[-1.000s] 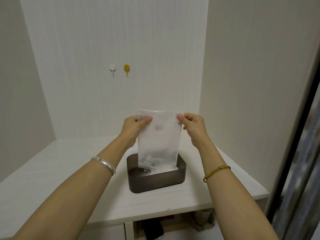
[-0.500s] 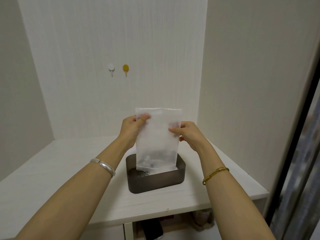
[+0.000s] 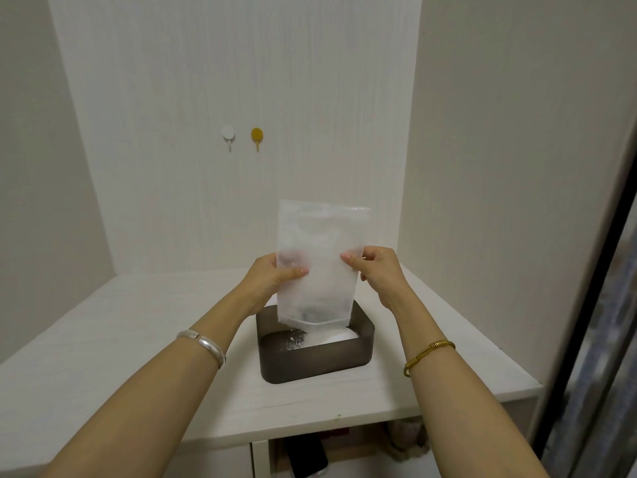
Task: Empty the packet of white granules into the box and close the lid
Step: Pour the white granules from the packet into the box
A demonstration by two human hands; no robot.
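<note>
Packet of translucent white plastic (image 3: 319, 263) held upside down over the dark brown rounded plastic box (image 3: 315, 353), pinched on both edges.

Left hand (image 3: 272, 276) grips the packet's left edge with thumb across the front, and right hand (image 3: 374, 270) grips the right edge at about the same height. The packet's lower end hangs just inside the box, which sits open on the white wood-grain tabletop (image 3: 120, 339). White granules (image 3: 331, 336) are heaped in the box's right half; whether any remain in the packet is hard to tell through the cloudy film. A silver bangle (image 3: 203, 343) circles the left wrist, a gold coiled bracelet (image 3: 427, 355) the right.
</note>
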